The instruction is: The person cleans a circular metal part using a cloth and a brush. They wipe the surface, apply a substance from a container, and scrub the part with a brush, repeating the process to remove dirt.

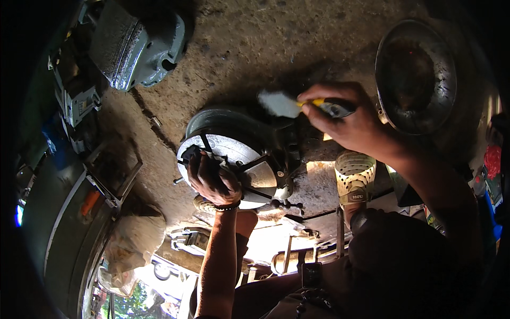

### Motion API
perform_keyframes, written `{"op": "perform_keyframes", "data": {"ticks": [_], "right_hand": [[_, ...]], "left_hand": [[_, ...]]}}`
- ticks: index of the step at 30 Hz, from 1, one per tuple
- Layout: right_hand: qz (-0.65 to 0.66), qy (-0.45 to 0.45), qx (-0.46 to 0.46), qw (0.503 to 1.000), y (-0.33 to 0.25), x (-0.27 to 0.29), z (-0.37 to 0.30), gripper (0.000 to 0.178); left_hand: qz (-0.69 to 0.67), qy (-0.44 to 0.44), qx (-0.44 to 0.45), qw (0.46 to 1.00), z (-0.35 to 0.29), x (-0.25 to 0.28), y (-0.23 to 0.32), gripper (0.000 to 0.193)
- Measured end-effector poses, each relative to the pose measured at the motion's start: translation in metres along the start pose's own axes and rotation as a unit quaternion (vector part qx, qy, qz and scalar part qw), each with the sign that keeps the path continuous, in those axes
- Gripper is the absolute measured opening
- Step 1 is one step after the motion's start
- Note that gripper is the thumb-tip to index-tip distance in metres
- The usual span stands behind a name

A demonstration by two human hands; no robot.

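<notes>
A round machine table with a slotted, bright metal face [260, 181] and a dark green-grey body [223, 119] is tilted up on the ground before me. My left hand [212, 178] lies against its face, with fingers bent and pressed onto the left part near a dark slot. Whether anything small is under those fingers is hidden. In my right hand [345, 117] is a putty knife [280, 104] with a yellow and black handle. Its broad, pale blade is blurred and points left, beyond the table's upper right side and apart from it.
A large dark metal pan [411, 80] lies at the far right. At the far left stands a heavy grey-green casting [143, 53]. My shod foot [355, 175] is right of the table. A pale plastic bag [135, 236] and metal frames crowd the left side.
</notes>
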State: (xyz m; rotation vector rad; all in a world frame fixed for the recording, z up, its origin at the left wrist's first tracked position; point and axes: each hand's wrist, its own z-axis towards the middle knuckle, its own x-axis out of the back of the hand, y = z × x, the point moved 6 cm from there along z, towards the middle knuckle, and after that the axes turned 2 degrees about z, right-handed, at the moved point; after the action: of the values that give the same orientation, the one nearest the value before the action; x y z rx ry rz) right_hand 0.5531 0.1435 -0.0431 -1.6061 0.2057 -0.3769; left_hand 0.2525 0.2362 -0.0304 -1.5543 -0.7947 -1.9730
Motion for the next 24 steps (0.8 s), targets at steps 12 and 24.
{"op": "perform_keyframes", "data": {"ticks": [12,24], "right_hand": [[-0.035,-0.151,-0.039,0.987,0.016,-0.009,0.013,0.009],[-0.078,-0.151,-0.035,0.985,0.025,-0.011,0.016,0.010]], "left_hand": [[0.004,0.003,0.001,1.000,0.002,0.002,0.002,0.051],[-0.006,0.004,0.005,1.000,0.000,0.000,0.001,0.050]]}}
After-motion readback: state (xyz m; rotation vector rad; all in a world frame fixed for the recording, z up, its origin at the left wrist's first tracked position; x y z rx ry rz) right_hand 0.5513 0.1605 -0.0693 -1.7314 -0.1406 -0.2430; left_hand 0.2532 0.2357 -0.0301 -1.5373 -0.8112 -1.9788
